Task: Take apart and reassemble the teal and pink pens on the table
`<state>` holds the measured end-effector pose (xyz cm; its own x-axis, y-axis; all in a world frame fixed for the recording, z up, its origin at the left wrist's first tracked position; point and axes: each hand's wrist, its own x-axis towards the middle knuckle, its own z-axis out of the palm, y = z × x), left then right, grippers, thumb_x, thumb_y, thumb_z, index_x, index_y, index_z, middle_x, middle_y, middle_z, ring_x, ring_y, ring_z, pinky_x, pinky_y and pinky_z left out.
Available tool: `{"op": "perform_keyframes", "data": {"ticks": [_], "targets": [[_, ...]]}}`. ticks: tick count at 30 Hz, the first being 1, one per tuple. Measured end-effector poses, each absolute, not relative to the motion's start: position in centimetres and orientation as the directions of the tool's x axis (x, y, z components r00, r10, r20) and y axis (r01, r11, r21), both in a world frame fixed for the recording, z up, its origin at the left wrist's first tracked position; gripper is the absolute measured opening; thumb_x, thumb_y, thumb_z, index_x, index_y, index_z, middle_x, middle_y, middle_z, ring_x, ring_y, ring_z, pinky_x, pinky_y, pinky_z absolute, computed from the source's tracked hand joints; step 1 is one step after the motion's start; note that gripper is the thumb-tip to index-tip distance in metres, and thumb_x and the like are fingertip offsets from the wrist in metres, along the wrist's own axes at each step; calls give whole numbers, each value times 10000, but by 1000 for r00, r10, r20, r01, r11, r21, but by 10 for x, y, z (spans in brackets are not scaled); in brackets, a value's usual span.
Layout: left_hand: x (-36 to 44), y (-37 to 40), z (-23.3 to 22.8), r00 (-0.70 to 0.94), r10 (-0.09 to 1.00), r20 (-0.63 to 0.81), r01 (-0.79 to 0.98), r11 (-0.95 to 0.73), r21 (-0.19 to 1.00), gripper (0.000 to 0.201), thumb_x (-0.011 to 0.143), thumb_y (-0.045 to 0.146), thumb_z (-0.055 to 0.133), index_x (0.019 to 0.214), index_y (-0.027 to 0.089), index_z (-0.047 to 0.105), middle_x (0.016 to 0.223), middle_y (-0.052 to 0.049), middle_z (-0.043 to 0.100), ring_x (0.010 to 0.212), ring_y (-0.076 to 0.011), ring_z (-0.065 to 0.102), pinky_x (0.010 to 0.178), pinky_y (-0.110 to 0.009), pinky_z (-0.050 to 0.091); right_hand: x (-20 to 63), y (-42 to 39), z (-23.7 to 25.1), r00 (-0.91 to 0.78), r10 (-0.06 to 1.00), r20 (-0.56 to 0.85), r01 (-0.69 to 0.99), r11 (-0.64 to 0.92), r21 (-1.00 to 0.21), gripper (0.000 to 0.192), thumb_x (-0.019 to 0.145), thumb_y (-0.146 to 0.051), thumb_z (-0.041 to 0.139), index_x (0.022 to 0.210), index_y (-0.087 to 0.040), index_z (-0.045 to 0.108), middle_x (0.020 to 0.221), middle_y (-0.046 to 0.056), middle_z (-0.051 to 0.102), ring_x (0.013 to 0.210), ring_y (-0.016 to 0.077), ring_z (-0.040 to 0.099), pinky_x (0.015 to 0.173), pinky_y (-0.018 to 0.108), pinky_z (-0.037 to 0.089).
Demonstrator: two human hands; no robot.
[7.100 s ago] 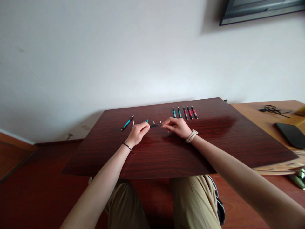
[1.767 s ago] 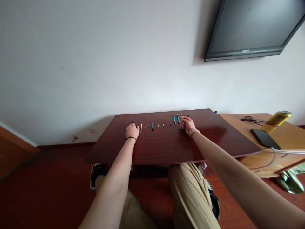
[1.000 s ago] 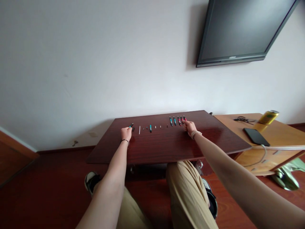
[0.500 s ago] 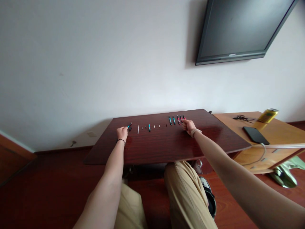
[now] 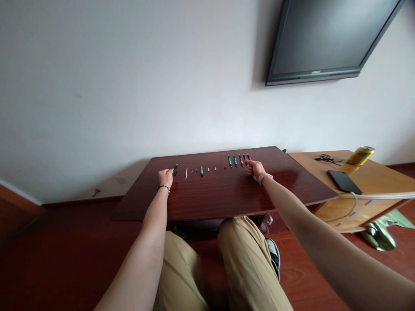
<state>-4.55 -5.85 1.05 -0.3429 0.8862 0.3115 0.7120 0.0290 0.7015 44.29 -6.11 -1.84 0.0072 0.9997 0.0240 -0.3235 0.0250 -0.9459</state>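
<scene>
Reaching far | left hand pinching teal pen | right hand curled, touching red pens

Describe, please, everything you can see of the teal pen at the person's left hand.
The teal pen is slim, with a teal barrel and a dark tip, plastic by its look. It lies near the far left of the dark wooden table, slanted with its tip pointing away and to the right. The left hand has its fingers on the near end; whether they pinch it or only touch it is too small to tell. A thin white rod lies beside it, apart.
</scene>
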Motion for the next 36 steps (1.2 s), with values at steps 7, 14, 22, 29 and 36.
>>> {"op": "perform_keyframes", "data": {"ticks": [7,14,22,29,36], "targets": [[-40,-59,6,-417,823,386,759,81,646,342,887,413,506,618,205,548,639,-55,590,738,-206,581,631,-287,391,443,-59,-18,-17,1000,21,-325,14,-946,613,770,-477,839,704,-290,259,472,-106,242,433,77,163,391,267,128],[-27,-59,5,-501,794,345,813,295,502,374,935,556,643,1126,236,680,1068,-172,787,1003,-345,733,834,-405,524,444,-58,-18,-52,998,26,-321,8,-947,638,750,-484,881,695,-284,279,475,-107,240,437,70,150,390,260,114],[-12,-59,9,-407,872,273,899,329,288,410,971,506,645,1186,158,655,1132,-264,773,1095,-410,751,885,-472,563,446,-56,-19,-82,996,24,-323,-3,-946,632,747,-472,893,688,-279,294,477,-105,256,438,66,161,391,258,113],[-10,-57,5,-422,863,277,898,358,255,322,1020,345,556,1203,103,664,1144,-297,760,1105,-402,755,904,-480,567,447,-58,-18,-86,996,36,-319,6,-948,612,780,-455,865,681,-281,288,485,-106,231,445,71,142,388,260,116],[-23,-59,4,-406,874,267,879,293,377,301,1005,408,596,1142,196,761,1159,-222,789,1103,-381,751,900,-449,550,447,-66,-17,-85,994,72,-286,45,-957,642,796,-495,853,653,-282,264,489,-97,219,453,75,150,400,268,137]]}}
